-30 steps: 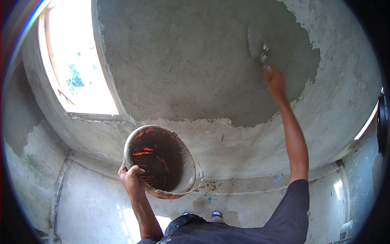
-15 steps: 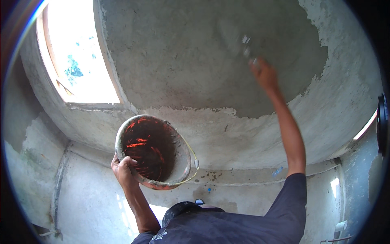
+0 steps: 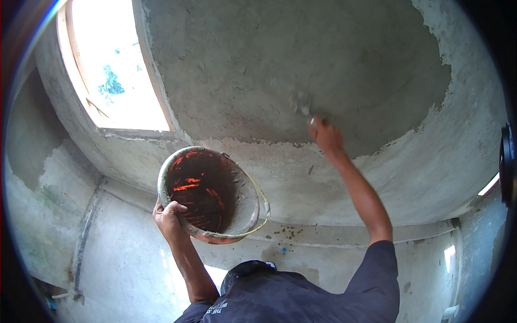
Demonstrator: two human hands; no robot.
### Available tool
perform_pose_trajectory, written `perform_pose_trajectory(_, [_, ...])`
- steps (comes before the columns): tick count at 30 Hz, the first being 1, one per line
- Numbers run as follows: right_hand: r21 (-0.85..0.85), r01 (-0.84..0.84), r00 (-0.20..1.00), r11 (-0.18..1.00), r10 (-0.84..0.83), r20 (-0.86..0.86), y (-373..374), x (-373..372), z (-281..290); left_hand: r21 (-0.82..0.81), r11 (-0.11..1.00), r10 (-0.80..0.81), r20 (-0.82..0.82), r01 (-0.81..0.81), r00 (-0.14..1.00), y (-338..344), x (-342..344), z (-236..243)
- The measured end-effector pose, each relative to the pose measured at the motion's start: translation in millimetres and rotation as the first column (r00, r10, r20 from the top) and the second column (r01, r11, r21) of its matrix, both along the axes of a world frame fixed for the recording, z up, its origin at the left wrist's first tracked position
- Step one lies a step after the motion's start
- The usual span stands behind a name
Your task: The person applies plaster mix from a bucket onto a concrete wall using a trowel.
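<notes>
My left hand [image 3: 170, 218] grips the near left rim of a bucket [image 3: 245, 200], thumb over the edge. The bucket is tilted, with its mouth toward me; dark mortar residue coats its inside, and orange shows through in streaks. Its thin wire handle [image 3: 265, 197] hangs at the right side. Up at the wall, my right hand [image 3: 328, 138] is closed round the handle of a trowel [image 3: 302, 102], whose blade is smeared by motion. The blade lies over a darker patch of fresh plaster [image 3: 371, 64]; whether it touches the surface I cannot tell.
A bright window opening [image 3: 121, 70] with a wooden frame sits at the upper left. Paler, dry wall [image 3: 463, 129] borders the patch at right and below. Dark splatters and a small blue object [image 3: 284, 250] lie on the floor below the bucket.
My right hand and the trowel have swept down and left across the plaster. The bucket, still in my left hand, appears slightly higher and farther right as the view shifts.
</notes>
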State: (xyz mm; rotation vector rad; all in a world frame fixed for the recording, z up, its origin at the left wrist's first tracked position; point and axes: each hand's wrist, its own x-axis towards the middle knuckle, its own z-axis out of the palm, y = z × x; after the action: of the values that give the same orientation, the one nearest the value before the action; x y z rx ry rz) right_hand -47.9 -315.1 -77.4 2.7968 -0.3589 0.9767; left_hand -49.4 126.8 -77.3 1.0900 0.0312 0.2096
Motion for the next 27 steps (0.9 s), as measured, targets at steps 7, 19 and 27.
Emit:
perform_pose_trajectory(7, [0.05, -0.133, 0.989, 0.99, 0.136, -0.066, 3, -11, -29, 0.021, 1.0, -0.016, 0.0, 0.016, 1.0, -4, -2, -7])
perform_pose_trajectory(19, [0.001, -0.018, 0.898, 1.0, 0.016, 0.441, -53, 11, 202, -0.006, 1.0, 0.011, -0.017, -0.011, 1.0, -30, -8, 7])
perform_pose_trajectory(27, [0.211, -0.044, 0.965, 0.976, 0.096, -0.245, 3, -17, -3, -0.018, 0.999, -0.035, 0.029, 0.036, 0.999, -49, -4, -2])
